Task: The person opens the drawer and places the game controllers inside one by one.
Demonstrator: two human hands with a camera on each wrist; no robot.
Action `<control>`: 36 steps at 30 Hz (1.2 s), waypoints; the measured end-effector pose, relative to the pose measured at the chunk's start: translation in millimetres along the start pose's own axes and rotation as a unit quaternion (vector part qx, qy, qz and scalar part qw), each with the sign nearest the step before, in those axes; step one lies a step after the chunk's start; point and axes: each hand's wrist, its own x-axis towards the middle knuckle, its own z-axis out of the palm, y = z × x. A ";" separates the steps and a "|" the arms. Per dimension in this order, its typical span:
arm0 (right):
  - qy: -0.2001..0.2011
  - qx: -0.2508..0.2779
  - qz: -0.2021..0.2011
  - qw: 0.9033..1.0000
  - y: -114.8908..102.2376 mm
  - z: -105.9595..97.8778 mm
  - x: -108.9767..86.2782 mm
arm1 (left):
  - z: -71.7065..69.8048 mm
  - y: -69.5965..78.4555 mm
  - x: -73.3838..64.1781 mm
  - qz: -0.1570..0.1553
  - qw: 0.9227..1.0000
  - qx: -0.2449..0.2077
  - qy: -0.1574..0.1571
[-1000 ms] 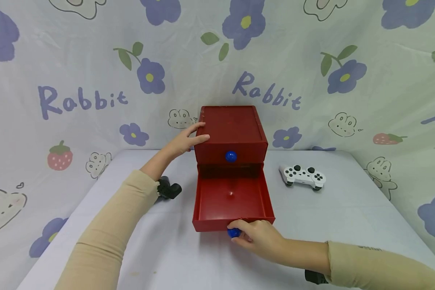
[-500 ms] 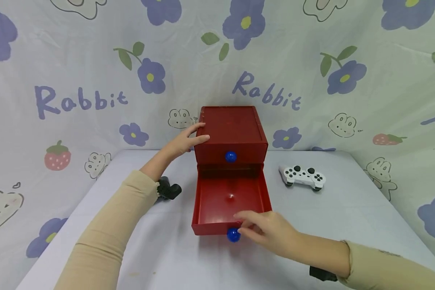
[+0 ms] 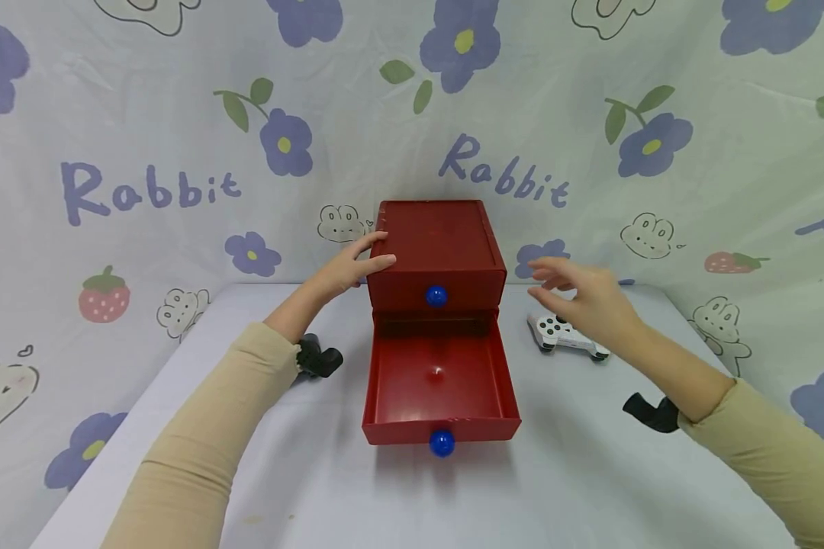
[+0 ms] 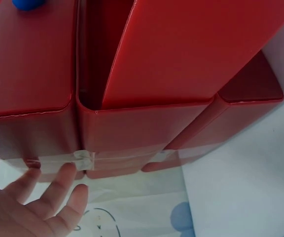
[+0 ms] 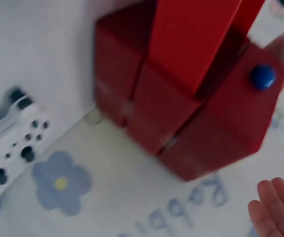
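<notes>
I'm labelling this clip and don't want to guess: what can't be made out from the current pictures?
- Inside of the top section: hidden by its closed front, all views.
- Bottom section: head view, hidden by the pulled-out drawer.
- Game controller: head view, partly covered by the right hand; right wrist view, cut off by the left edge.
- Left hand: left wrist view, cut off by the left and bottom edges.

A pale curtain (image 3: 364, 122) — printed with purple flowers (image 3: 285, 144), rabbits (image 3: 648, 235) and strawberries (image 3: 104, 296) — hangs behind a white table (image 3: 316, 480).
</notes>
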 end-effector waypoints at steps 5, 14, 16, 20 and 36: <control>-0.041 -0.014 0.068 0.997 48.0 -4.4 4.3 | 0.3 -0.2 -0.1 -0.002 1.000 0.000 -0.001; -0.194 -0.006 0.125 0.973 120.1 4.8 -17.2 | 0.3 6.6 -6.2 -0.008 1.000 -0.008 -0.005; -0.211 0.002 0.145 0.967 131.5 7.2 -24.8 | 0.3 -0.6 -1.0 -0.006 1.000 -0.007 0.000; -0.229 0.011 0.177 0.957 151.6 13.3 -39.6 | -0.1 -2.4 -0.7 0.000 1.000 0.001 0.004; -0.283 0.038 0.218 0.933 184.8 49.5 -75.3 | -0.3 14.3 -10.0 -0.003 1.000 -0.020 -0.012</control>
